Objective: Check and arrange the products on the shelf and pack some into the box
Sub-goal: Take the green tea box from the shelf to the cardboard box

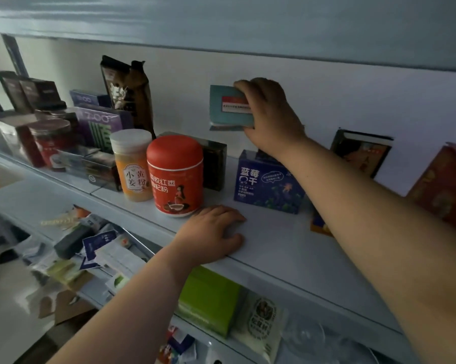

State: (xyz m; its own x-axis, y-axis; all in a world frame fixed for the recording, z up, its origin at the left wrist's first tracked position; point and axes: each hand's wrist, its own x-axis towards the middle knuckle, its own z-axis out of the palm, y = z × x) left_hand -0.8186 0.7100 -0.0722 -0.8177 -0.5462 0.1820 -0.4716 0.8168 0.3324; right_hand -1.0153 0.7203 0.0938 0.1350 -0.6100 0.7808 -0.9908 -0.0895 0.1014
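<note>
The right hand (270, 114) is holding a flat teal rectangular packet with a red and white label (227, 109) up against the white back wall (379, 101), above the white shelf board (287, 248). Its fingers are curling over the top right corner of the packet and the thumb is sitting under the lower right corner, so the packet is hanging clear of the shelf. The left hand (211, 232) is lying palm down on the front edge of the same board, with fingers relaxed and gripping nothing, just beside the red round canister with a red domed lid (175, 177).

The canister is opaque, so I cannot tell what is inside. Touching its left side, a translucent plastic jar with a white lid (132, 164) is showing yellow-orange powder almost up to the lid. Further left, a clear jar with a dark lid (51, 143) is holding something red.

A dark blue printed carton (266, 182) is standing under the right forearm. A dark box (215, 164) is standing behind the canister, and a tall dark brown pouch (129, 93) is leaning at the wall.

On the lower shelf, many loose small sachets (103, 248) are lying in a heap, and a green cardboard box (208, 298) is standing beside a white pouch (263, 324).
</note>
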